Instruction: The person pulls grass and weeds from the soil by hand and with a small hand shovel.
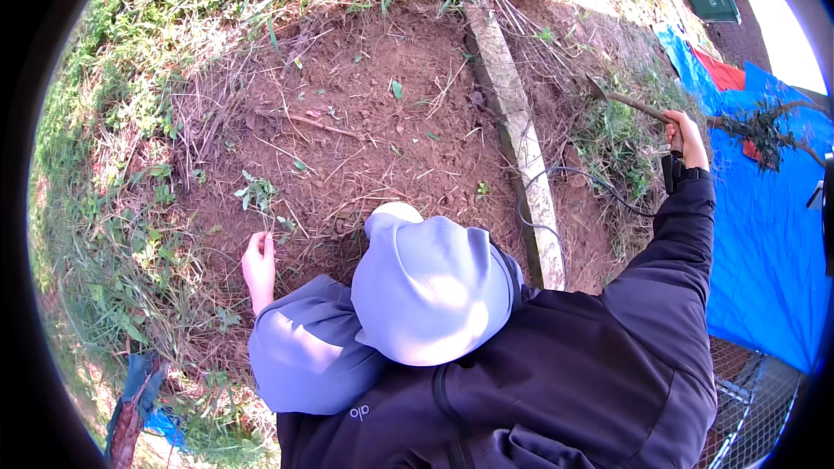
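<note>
My left hand (260, 266) is low over the soil at the left, its thumb and fingertips pinched together on the thin stem of a leafy green weed (257, 192). The weed's leaves spread just beyond the fingertips. Far out to the right, my right hand (689, 137) is wrapped around the wooden handle of what looks like a hand hoe (641, 105). Its small dark blade points left, above grass and dry stalks. My bent knees in light grey-blue trousers stand between the two arms.
Bare reddish soil (382, 113) with twigs and dry stems lies ahead. A long concrete beam (514, 113) borders it at the right, a thin black cable (584, 170) looping across. Beyond are a blue tarp (764, 252), a branch (804, 108) and wire mesh (756, 408). Grass (104, 165) grows left.
</note>
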`<state>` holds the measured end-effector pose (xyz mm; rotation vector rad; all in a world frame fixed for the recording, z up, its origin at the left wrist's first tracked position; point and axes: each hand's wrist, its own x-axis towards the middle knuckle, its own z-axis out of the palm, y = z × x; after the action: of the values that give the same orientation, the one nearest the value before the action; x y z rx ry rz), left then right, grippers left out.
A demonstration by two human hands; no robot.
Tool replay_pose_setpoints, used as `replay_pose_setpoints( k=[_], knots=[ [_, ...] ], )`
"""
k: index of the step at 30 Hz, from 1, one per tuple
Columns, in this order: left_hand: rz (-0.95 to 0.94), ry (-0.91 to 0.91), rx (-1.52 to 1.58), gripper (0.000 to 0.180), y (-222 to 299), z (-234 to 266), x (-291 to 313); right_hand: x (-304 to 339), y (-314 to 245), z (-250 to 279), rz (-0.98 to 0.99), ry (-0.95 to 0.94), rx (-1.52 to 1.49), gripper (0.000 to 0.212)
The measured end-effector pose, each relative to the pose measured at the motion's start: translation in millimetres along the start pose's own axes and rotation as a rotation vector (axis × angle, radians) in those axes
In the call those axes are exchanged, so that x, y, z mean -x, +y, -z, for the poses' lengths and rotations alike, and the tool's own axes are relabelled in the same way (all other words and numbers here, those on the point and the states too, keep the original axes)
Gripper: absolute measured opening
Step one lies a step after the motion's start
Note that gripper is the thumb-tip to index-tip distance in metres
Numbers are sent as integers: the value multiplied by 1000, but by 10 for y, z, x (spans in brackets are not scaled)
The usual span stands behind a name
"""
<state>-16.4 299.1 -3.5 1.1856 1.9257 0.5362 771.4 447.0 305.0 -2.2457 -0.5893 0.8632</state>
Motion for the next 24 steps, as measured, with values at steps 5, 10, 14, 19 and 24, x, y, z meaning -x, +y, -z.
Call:
replay_pose_setpoints(
  k=[5,10,14,19,24],
  knots=[
    [-7,28,-3,24,59,8,24,736,93,-95,39,-4,3,14],
    [-20,-4,11,23,20,-86,-28,1125,222,42,-22,-209,-768,10],
    [-58,22,-12,23,4,-110,-34,1370,93,-122,145,-192,-787,8],
    [-12,-18,-57,24,61,-94,9,1884,337,-1008,47,-213,-494,13],
    [-37,-9,-51,23,95,-132,67,2134,792,-2016,-33,-338,-504,25]
  ],
)
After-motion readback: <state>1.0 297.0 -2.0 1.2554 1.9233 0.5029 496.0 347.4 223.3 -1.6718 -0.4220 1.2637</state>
